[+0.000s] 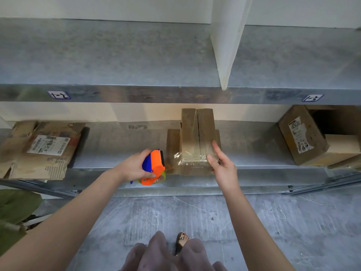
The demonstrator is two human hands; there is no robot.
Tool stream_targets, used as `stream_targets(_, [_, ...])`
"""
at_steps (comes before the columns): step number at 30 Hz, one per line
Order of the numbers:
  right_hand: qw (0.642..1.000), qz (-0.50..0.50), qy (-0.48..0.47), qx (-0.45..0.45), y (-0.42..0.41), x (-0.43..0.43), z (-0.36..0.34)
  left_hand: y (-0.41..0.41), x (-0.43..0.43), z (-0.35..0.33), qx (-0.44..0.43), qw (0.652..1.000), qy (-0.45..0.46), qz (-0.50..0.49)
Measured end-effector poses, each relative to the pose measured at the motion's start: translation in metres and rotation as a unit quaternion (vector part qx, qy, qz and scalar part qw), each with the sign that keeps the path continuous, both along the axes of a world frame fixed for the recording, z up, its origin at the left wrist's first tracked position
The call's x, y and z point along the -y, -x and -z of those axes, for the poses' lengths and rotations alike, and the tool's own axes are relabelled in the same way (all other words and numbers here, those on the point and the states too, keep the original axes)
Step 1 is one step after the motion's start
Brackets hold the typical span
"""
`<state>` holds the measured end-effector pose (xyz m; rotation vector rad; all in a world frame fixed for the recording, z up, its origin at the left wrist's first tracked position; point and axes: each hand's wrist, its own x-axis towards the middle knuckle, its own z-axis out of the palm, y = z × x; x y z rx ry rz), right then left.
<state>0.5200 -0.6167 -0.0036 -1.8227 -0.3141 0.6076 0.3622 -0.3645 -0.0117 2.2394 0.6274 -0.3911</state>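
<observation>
The left hand (134,165) is gripping an orange and blue tape dispenser (156,167), its fingers curling round the handle and its thumb lying along the top; the toothed blade is pointing up and away from the palm. Just to the right of this hand, the dispenser is hanging over the front edge of the lower shelf (254,159), close beside a cardboard box (195,137) but not plainly touching it.

The right hand (223,165) is resting on that box at its near right corner, thumb and forefinger lying almost straight on the top, the other fingers hiding down the right side. Under the thumb, clear tape (185,156) is wrinkling over the near end of the box. The box is standing on the shelf with its top flaps meeting in a seam that is running away from the hand.

Far left of the left hand, flattened cardboard (39,151) is lying on the same shelf. Well to the right of the right hand, an open box (300,137) is sitting tilted. Above both hands an upper shelf (117,55) is carrying a white divider (226,45). Below the arms, a sandalled foot (181,241) is standing on the grey floor (283,222).
</observation>
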Motion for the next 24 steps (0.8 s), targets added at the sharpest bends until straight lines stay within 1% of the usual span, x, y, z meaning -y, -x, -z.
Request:
stream_targets(3, [1.000,-0.004,0.003,-0.002,-0.001,0.000,0.003,0.003,0.003,-0.002,-0.017,0.999,0.036,-0.002])
stream_targets(6, [1.000,-0.008,0.007,-0.002,-0.003,0.002,0.006,0.001,0.009,-0.002,-0.023,0.999,0.031,-0.003])
stream_targets(9, [1.000,-0.010,0.002,-0.004,-0.006,0.002,0.010,-0.003,0.015,-0.006,-0.018,0.999,0.020,0.022])
stream_targets(14, [1.000,-0.011,-0.001,0.006,-0.006,0.003,0.009,0.003,0.009,-0.015,-0.047,0.994,0.080,0.056])
stream_targets(15, [1.000,-0.011,0.000,0.013,-0.005,0.002,0.008,0.006,0.008,-0.016,-0.043,0.995,0.073,0.054])
stream_targets(19, [0.998,-0.026,0.022,0.052,-0.004,0.004,0.008,0.010,-0.001,-0.024,0.017,0.999,0.024,0.033])
stream_targets(22, [0.996,-0.035,0.031,0.074,-0.005,0.008,0.009,0.015,-0.010,-0.029,0.026,0.998,-0.007,0.062])
stream_targets(24, [0.996,-0.044,0.024,0.069,-0.007,0.009,0.009,0.018,-0.014,-0.033,0.033,0.998,-0.008,0.046])
